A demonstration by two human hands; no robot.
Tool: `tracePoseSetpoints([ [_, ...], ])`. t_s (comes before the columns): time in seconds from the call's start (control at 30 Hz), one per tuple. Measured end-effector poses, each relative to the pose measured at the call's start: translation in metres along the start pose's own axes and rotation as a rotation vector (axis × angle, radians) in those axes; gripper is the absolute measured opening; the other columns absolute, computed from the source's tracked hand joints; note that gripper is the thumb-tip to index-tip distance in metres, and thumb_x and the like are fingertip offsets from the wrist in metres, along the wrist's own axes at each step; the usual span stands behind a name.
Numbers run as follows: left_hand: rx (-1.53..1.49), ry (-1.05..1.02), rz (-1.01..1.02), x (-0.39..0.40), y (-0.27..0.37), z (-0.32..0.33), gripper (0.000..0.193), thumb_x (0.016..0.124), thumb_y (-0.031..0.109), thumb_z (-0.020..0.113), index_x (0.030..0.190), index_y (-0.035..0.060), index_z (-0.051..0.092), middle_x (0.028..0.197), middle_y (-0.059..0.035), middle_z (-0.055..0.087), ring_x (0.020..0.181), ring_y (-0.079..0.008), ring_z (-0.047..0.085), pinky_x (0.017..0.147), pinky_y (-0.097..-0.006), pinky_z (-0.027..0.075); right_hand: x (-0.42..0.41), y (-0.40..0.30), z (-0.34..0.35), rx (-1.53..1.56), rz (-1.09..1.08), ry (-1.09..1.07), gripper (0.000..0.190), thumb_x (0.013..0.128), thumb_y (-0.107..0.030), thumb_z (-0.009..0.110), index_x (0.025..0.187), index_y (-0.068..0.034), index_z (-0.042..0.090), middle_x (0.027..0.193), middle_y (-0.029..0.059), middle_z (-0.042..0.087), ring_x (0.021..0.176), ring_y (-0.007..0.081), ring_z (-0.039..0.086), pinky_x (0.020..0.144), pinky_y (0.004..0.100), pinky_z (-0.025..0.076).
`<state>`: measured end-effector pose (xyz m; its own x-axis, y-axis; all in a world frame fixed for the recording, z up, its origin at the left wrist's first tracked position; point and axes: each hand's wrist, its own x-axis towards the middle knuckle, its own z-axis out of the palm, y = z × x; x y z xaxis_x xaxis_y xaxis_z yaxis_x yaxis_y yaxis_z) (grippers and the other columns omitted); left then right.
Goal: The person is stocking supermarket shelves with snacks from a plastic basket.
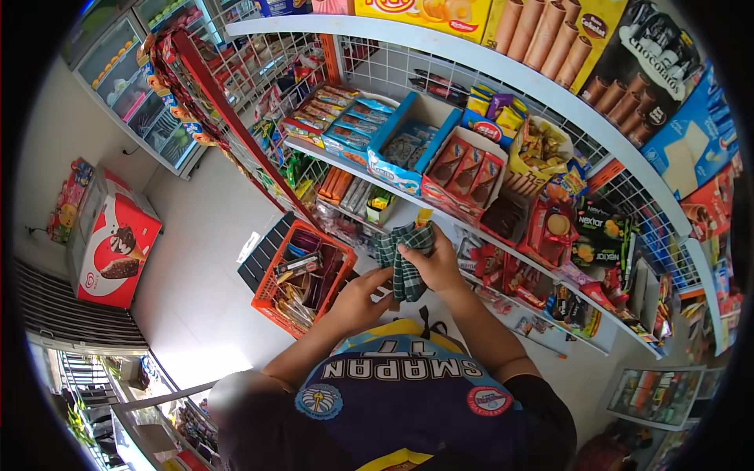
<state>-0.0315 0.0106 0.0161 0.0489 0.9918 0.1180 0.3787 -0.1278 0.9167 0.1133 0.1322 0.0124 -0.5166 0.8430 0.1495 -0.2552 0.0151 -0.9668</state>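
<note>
My right hand [433, 259] grips a dark green checked cloth [407, 265], which is bunched up in front of my chest. A small yellow packet [423, 218] sticks out above the cloth, partly hidden by it. My left hand [362, 297] is at the cloth's lower left side, its fingertips close to the fabric; whether it pinches anything is hard to see. An orange plastic basket [347, 259] with wrapped snacks stands left of my left hand. Beyond the cloth, a white shelf [353, 160] bears a blue open box [433, 156] and a red box of packets [492, 162].
Lower shelves [530, 262] with snack packets run close on the right. Large biscuit boxes [424, 15] stand on the upper shelf. A red wire rack [235, 123] rises behind the basket. A red and white ice cream freezer [121, 241] stands at the left.
</note>
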Motion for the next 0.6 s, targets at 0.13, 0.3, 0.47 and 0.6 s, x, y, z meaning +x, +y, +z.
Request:
tracePoseSetpoints([
  [0.13, -0.100, 0.379, -0.053, 0.000, -0.002, 0.013, 0.014, 0.092, 0.007, 0.059, 0.104, 0.0005, 0.060, 0.092, -0.0032, 0.064, 0.077, -0.0074, 0.058, 0.068, -0.0222, 0.046, -0.013, -0.019, -0.026, -0.283, -0.062, -0.068, 0.035, 0.077, -0.015, 0.078, 0.100, 0.000, 0.056, 0.089, 0.0103, 0.068, 0.083, 0.0102, 0.064, 0.074, 0.0275, 0.050],
  [0.3, -0.096, 0.387, 0.158, 0.043, 0.023, 0.026, 0.018, 0.093, 0.010, 0.060, 0.108, 0.0000, 0.063, 0.100, -0.0067, 0.064, 0.091, -0.0092, 0.056, 0.080, -0.0246, 0.045, -0.038, -0.016, -0.036, -0.496, -0.089, -0.233, 0.057, 0.068, -0.024, 0.081, 0.115, -0.003, 0.056, 0.095, 0.0157, 0.067, 0.088, 0.0323, 0.067, 0.077, 0.0367, 0.051],
  [0.47, -0.466, 0.437, 0.021, 0.053, 0.044, 0.052, 0.018, 0.096, 0.012, 0.056, 0.101, -0.0023, 0.066, 0.104, -0.0065, 0.065, 0.092, -0.0128, 0.058, 0.083, -0.0277, 0.046, -0.067, -0.002, -0.060, -0.474, -0.057, -0.243, 0.059, 0.070, -0.025, 0.079, 0.119, -0.002, 0.055, 0.100, 0.0173, 0.066, 0.092, 0.0327, 0.067, 0.078, 0.0368, 0.051],
  [0.6, -0.493, 0.501, 0.043, 0.061, 0.039, 0.055, 0.017, 0.097, 0.013, 0.056, 0.102, -0.0017, 0.063, 0.095, -0.0062, 0.067, 0.089, -0.0130, 0.063, 0.080, -0.0270, 0.049, -0.088, -0.009, -0.082, -0.461, 0.019, -0.318, 0.059, 0.072, -0.025, 0.079, 0.118, 0.000, 0.054, 0.096, 0.0166, 0.067, 0.087, 0.0288, 0.068, 0.076, 0.0348, 0.050],
])
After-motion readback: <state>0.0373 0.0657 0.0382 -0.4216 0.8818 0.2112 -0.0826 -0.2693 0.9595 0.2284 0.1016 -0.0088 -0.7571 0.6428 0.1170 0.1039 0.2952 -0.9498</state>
